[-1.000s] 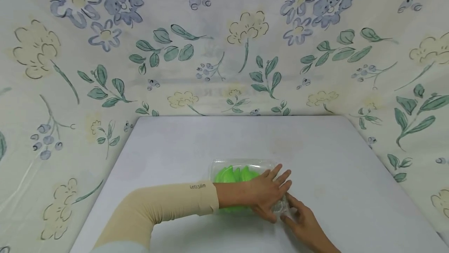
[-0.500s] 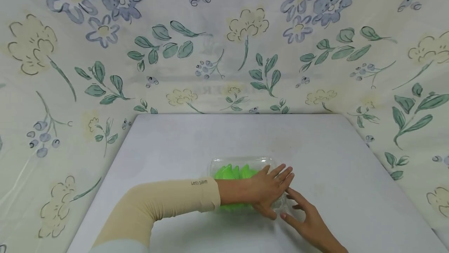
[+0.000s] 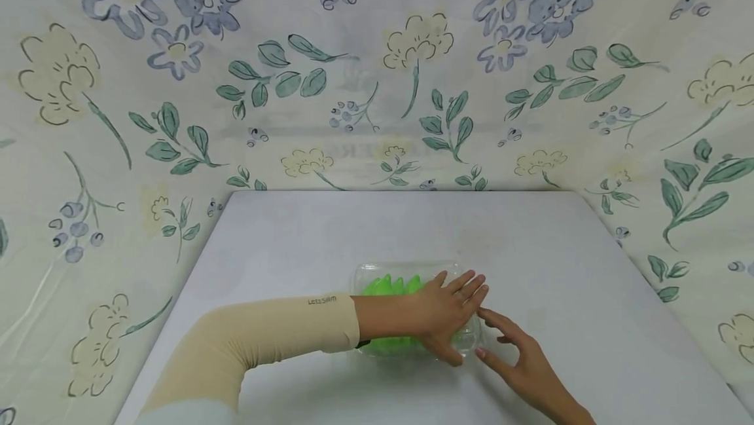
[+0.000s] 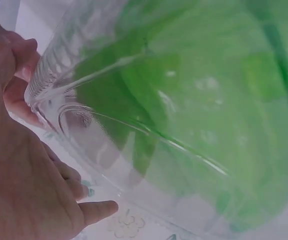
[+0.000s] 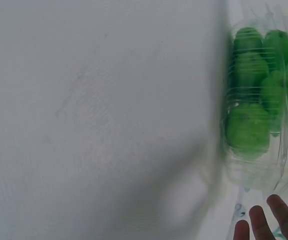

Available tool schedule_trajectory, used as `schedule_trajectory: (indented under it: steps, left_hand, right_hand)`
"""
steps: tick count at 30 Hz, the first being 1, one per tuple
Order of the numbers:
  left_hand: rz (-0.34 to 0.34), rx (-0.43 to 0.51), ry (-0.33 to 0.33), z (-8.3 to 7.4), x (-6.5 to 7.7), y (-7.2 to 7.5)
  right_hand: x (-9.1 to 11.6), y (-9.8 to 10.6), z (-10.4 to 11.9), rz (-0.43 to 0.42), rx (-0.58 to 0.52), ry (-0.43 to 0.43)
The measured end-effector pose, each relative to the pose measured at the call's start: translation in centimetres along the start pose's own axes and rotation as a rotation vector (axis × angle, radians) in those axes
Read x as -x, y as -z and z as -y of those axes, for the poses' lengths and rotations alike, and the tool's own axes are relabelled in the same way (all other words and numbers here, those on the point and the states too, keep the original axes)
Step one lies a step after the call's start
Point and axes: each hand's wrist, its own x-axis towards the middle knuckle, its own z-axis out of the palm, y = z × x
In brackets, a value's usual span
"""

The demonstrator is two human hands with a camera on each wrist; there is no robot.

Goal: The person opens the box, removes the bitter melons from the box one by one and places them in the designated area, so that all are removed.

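Observation:
A clear plastic clamshell box [image 3: 406, 269] lies closed on the table, with several bright green pieces with pointed tips [image 3: 385, 286] inside. My left hand [image 3: 446, 312] lies across the right part of its lid, fingers straight and spread, the forearm covering the middle of the box. At the box's right end is my right hand [image 3: 521, 354], its thumb and forefinger parted near the edge and the other fingers bent. The left wrist view shows the box's clear corner [image 4: 101, 177] close up. In the right wrist view the green pieces [image 5: 249, 130] show through the ribbed side.
The white table [image 3: 283, 235] holds the box near its middle. A floral-patterned sheet [image 3: 377, 104] rises behind the table and along both sides. A beige sleeve [image 3: 283, 330] covers most of the left arm.
My right hand has let the box's corner go, its thumb and forefinger spreading apart. My left hand stays over the lid, shifted slightly up and left.

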Motion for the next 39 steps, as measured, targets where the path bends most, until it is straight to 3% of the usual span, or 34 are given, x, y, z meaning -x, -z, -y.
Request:
schedule_trajectory:
  steps: [11, 19, 26, 33, 39]
  left_hand:
    - [-0.03, 0.068, 0.022, 2.2, 3.2, -0.2]
    - [-0.108, 0.222, 0.058, 4.5, 7.2, -1.2]
    - [-0.138, 0.3, 0.122, 6.1, 11.4, -2.1]
    - [-0.186, 0.437, 0.205, 7.4, 14.7, -3.4]
    - [-0.246, 0.516, 0.296, 8.5, 17.1, -5.3]
  right_hand:
    - [-0.5, 0.2, 0.3, -0.009, 0.022, -0.015]
    - [-1.4, 0.5, 0.7, -0.024, 0.038, 0.021]
    - [-2.2, 0.7, 1.1, -0.022, 0.039, 0.043]
    - [-3.6, 1.2, 1.4, -0.037, 0.028, 0.113]
    - [-4.5, 1.8, 1.3, -0.036, 0.038, 0.154]
